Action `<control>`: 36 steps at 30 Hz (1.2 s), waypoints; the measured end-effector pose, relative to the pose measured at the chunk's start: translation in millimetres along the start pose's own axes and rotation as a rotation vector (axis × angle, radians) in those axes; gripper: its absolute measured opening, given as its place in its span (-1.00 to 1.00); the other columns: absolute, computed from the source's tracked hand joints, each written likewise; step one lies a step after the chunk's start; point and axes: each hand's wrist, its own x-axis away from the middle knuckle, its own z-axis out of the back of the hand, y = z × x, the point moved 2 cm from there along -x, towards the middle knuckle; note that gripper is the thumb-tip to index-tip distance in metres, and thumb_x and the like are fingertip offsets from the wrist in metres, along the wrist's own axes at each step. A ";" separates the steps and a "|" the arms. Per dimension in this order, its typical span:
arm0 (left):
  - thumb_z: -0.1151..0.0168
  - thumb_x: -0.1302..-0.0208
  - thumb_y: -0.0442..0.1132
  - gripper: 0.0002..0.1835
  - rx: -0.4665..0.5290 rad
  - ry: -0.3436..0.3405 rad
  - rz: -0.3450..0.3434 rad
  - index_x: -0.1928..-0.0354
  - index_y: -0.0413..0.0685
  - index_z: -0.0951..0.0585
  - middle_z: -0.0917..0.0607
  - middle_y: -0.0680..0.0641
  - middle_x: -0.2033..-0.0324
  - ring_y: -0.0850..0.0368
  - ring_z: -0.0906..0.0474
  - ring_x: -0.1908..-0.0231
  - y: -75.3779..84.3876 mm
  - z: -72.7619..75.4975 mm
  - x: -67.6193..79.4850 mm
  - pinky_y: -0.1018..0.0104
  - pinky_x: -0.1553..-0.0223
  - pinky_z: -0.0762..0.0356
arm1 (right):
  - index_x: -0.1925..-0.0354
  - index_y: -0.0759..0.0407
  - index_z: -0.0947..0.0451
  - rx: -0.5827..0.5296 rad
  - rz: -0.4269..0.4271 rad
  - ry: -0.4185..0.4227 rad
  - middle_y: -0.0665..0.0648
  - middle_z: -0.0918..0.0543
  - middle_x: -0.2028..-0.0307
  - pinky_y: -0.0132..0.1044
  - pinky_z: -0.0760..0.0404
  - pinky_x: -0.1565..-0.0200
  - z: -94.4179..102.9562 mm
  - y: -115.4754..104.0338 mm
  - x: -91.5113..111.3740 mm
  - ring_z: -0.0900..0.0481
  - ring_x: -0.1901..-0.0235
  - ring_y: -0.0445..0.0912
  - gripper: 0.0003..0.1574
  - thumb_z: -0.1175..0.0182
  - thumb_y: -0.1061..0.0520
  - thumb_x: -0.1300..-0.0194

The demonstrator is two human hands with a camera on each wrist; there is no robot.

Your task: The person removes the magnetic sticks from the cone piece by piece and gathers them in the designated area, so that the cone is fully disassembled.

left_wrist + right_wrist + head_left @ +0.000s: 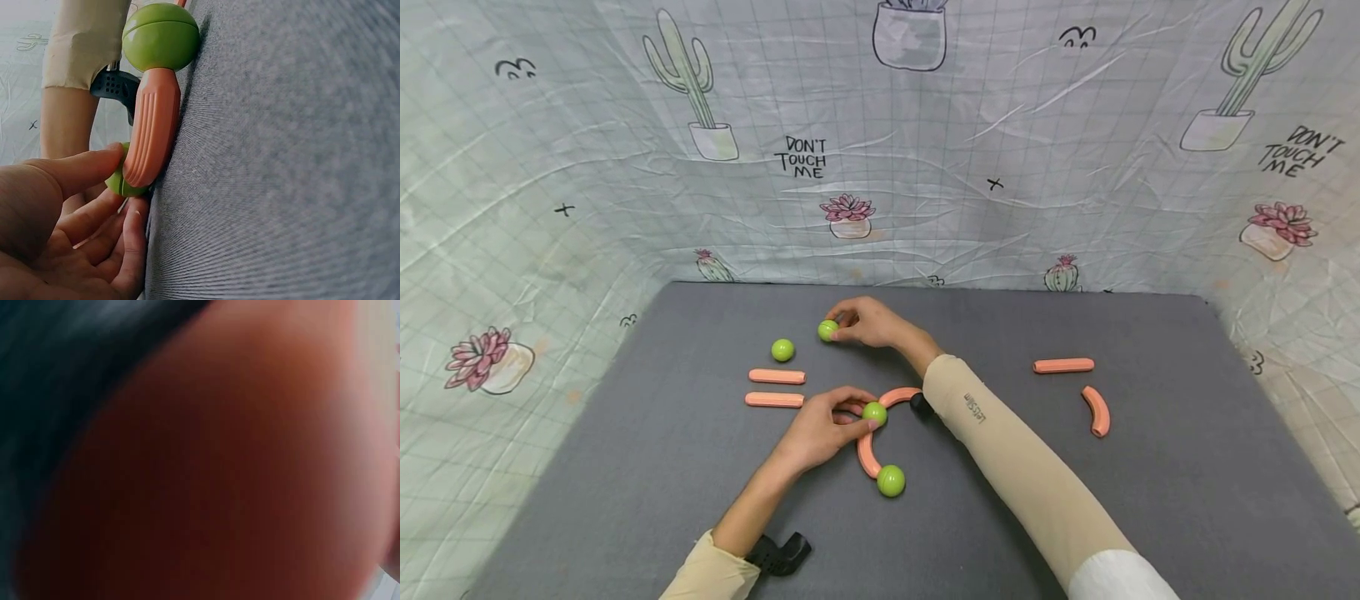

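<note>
Fingers of left hand and right hand around green balls, printed cacti in pots

right wrist view: blurred | upper curved stick: partly hidden | left sleeve: cropped

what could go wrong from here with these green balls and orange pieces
The green ball in the right hand might roll away if released. The right wrist's black device, close to the upper curved orange piece in the head view, could knock it.
</note>
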 end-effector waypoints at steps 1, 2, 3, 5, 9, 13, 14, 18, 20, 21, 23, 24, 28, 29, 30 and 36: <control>-0.45 -0.32 -0.22 -0.71 0.002 -0.001 0.003 -0.07 0.09 -0.74 -0.76 -0.04 0.10 0.19 -0.68 0.12 0.0 -0.1 -0.3 0.35 0.09 -0.64 | -0.27 0.08 -0.62 0.003 0.001 0.000 0.20 -0.73 -0.02 -0.30 -0.58 0.07 -0.7 -0.7 -1.3 -0.66 0.03 -0.01 -0.55 -0.31 0.04 -0.48; -0.46 -0.32 -0.21 -0.71 0.003 -0.002 0.003 -0.07 0.09 -0.74 -0.76 -0.04 0.10 0.20 -0.68 0.13 -0.3 -0.1 -0.6 0.34 0.10 -0.64 | -0.27 0.09 -0.63 0.005 0.001 -0.001 0.20 -0.74 -0.01 -0.31 -0.58 0.08 -1.6 -1.9 -2.3 -0.66 0.04 -0.01 -0.55 -0.31 0.04 -0.48; -0.46 -0.32 -0.21 -0.71 0.005 -0.003 0.002 -0.07 0.08 -0.74 -0.76 -0.04 0.09 0.20 -0.69 0.13 -0.3 -0.1 -0.8 0.34 0.11 -0.64 | -0.26 0.10 -0.63 0.009 0.003 -0.001 0.20 -0.74 0.00 -0.32 -0.57 0.09 -2.5 -2.4 -3.7 -0.66 0.05 -0.02 -0.55 -0.31 0.04 -0.48; -0.46 -0.31 -0.21 -0.71 0.009 -0.005 0.002 -0.06 0.07 -0.74 -0.76 -0.05 0.09 0.19 -0.69 0.13 -0.1 -0.3 -1.0 0.34 0.11 -0.65 | -0.26 0.11 -0.63 0.015 0.005 -0.004 0.21 -0.74 0.02 -0.37 -0.55 0.15 -4.2 -3.1 -5.8 -0.66 0.11 -0.05 -0.55 -0.31 0.05 -0.48; -0.47 -0.31 -0.21 -0.71 0.015 -0.011 -0.003 -0.06 0.07 -0.74 -0.76 -0.06 0.09 0.17 -0.71 0.13 0.0 -0.5 -0.7 0.34 0.11 -0.65 | -0.28 0.12 -0.61 0.020 -0.001 -0.004 0.22 -0.74 0.06 -0.40 -0.51 0.23 -6.2 -2.4 -6.7 -0.64 0.20 -0.07 -0.53 -0.31 0.05 -0.48; -0.46 -0.32 -0.20 -0.71 0.013 -0.023 -0.011 -0.07 0.07 -0.73 -0.76 -0.06 0.08 0.16 -0.71 0.11 -0.3 -0.3 -1.5 0.35 0.11 -0.66 | -0.34 0.10 -0.56 -0.020 -0.035 -0.011 0.22 -0.71 -0.02 -0.30 -0.60 0.10 -4.5 0.2 -1.8 -0.67 0.07 -0.01 -0.47 -0.30 0.01 -0.49; -0.46 -0.32 -0.20 -0.70 0.015 -0.027 -0.013 -0.08 0.06 -0.73 -0.76 -0.06 0.08 0.16 -0.71 0.11 -0.2 -0.2 -1.8 0.35 0.10 -0.66 | -0.35 0.10 -0.54 -0.030 -0.043 -0.015 0.23 -0.71 -0.05 -0.27 -0.62 0.06 -3.5 1.0 0.0 -0.67 0.03 0.02 -0.45 -0.30 0.00 -0.49; -0.46 -0.32 -0.20 -0.70 0.013 -0.033 -0.010 -0.08 0.08 -0.73 -0.76 -0.05 0.08 0.16 -0.71 0.10 1.7 0.2 -2.5 0.33 0.07 -0.66 | -0.38 0.12 -0.51 -0.063 -0.057 -0.038 0.24 -0.70 -0.08 -0.26 -0.61 0.08 2.0 3.8 7.5 -0.67 0.02 0.03 -0.42 -0.29 0.00 -0.50; -0.46 -0.32 -0.20 -0.70 0.010 -0.033 -0.008 -0.08 0.08 -0.73 -0.76 -0.04 0.09 0.16 -0.71 0.10 2.6 0.3 -2.6 0.32 0.06 -0.66 | -0.39 0.15 -0.50 -0.071 -0.053 -0.051 0.26 -0.71 -0.07 -0.30 -0.58 0.14 5.2 5.7 11.3 -0.68 0.06 0.03 -0.42 -0.28 0.01 -0.50; -0.46 -0.32 -0.20 -0.70 0.008 -0.032 -0.006 -0.07 0.08 -0.73 -0.76 -0.04 0.09 0.16 -0.71 0.09 2.9 0.3 -2.8 0.32 0.06 -0.66 | -0.39 0.16 -0.49 -0.076 -0.054 -0.057 0.26 -0.71 -0.07 -0.32 -0.57 0.17 6.9 6.8 13.5 -0.68 0.08 0.02 -0.41 -0.28 0.01 -0.50; -0.46 -0.32 -0.20 -0.71 0.005 -0.027 -0.010 -0.07 0.07 -0.73 -0.76 -0.05 0.09 0.15 -0.71 0.10 3.0 0.3 -3.2 0.31 0.06 -0.67 | -0.40 0.17 -0.48 -0.091 -0.057 -0.067 0.26 -0.71 -0.06 -0.34 -0.56 0.21 10.3 8.9 18.1 -0.68 0.11 0.02 -0.40 -0.28 0.02 -0.51; -0.46 -0.32 -0.20 -0.71 0.004 -0.025 -0.010 -0.07 0.07 -0.73 -0.76 -0.05 0.09 0.15 -0.71 0.09 3.1 0.3 -3.5 0.31 0.06 -0.67 | -0.40 0.18 -0.48 -0.096 -0.058 -0.071 0.26 -0.71 -0.05 -0.35 -0.56 0.21 11.8 10.3 20.1 -0.68 0.12 0.01 -0.40 -0.28 0.02 -0.51; -0.46 -0.33 -0.20 -0.70 0.001 -0.024 -0.013 -0.08 0.03 -0.73 -0.76 -0.08 0.08 0.14 -0.70 0.08 2.2 0.4 -4.8 0.29 0.05 -0.67 | -0.41 0.19 -0.47 -0.105 -0.066 -0.090 0.27 -0.71 -0.04 -0.32 -0.62 0.16 18.7 14.4 30.7 -0.70 0.11 0.04 -0.40 -0.27 0.02 -0.52; -0.46 -0.33 -0.20 -0.70 0.000 -0.025 -0.011 -0.08 0.03 -0.73 -0.76 -0.08 0.07 0.14 -0.69 0.07 2.0 0.5 -5.1 0.29 0.03 -0.67 | -0.41 0.20 -0.47 -0.103 -0.068 -0.094 0.27 -0.71 -0.04 -0.30 -0.63 0.14 20.5 15.7 33.5 -0.70 0.10 0.05 -0.40 -0.26 0.02 -0.52; -0.45 -0.33 -0.19 -0.70 -0.002 -0.025 -0.012 -0.08 0.03 -0.73 -0.75 -0.08 0.07 0.14 -0.69 0.07 1.9 0.5 -5.5 0.29 0.03 -0.66 | -0.40 0.20 -0.47 -0.100 -0.069 -0.098 0.27 -0.71 -0.04 -0.29 -0.65 0.12 22.1 16.8 36.5 -0.71 0.09 0.05 -0.40 -0.26 0.02 -0.52; -0.44 -0.35 -0.20 -0.71 -0.024 -0.021 -0.023 -0.08 0.03 -0.73 -0.75 -0.06 0.09 0.16 -0.65 0.08 2.2 0.2 -6.2 0.32 0.04 -0.63 | -0.35 0.22 -0.52 -0.097 -0.056 -0.111 0.26 -0.73 -0.03 -0.19 -0.69 0.07 28.7 22.1 58.7 -0.72 0.10 0.04 -0.47 -0.24 0.05 -0.53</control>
